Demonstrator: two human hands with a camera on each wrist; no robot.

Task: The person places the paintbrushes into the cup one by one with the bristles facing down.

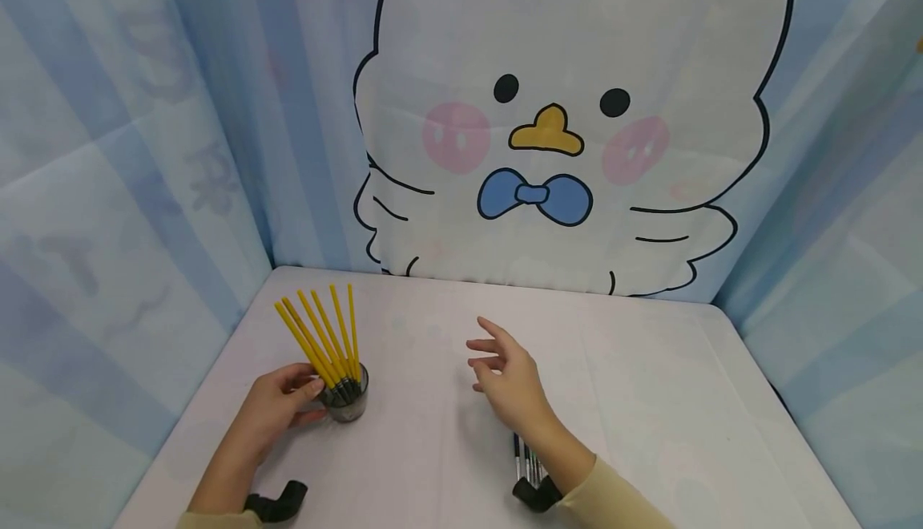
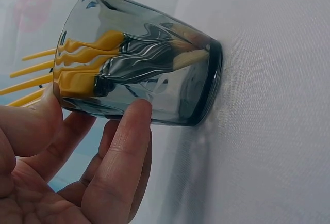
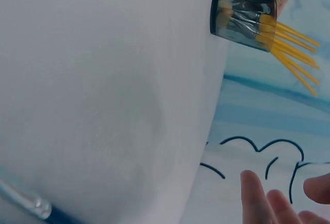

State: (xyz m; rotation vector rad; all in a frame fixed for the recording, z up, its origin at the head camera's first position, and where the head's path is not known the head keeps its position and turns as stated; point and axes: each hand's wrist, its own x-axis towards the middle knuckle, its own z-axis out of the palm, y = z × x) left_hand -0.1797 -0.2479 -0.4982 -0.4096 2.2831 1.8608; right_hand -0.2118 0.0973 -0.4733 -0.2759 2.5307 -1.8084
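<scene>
A smoky clear drinking glass (image 2: pixel 154 97) stands upright on the table at the left, its base on the cloth. Several paintbrushes (image 1: pixel 324 341) lean in it, yellow handles up and tan bristles (image 2: pixel 190 59) down. My left hand (image 1: pixel 277 401) holds the glass from its left side, thumb near the rim and fingertips on the wall. My right hand (image 1: pixel 508 377) hovers above the middle of the table with fingers spread and nothing in them. Below its wrist lie several thin brushes (image 1: pixel 517 447) with dark handles and silver ferrules, partly hidden by the forearm.
The white-covered table (image 1: pixel 649 401) is boxed in by blue striped curtains (image 1: pixel 86 216) at the sides and a backdrop with a cartoon chick (image 1: pixel 548 32) behind. Black wrist camera mounts (image 1: pixel 281 503) show at both wrists.
</scene>
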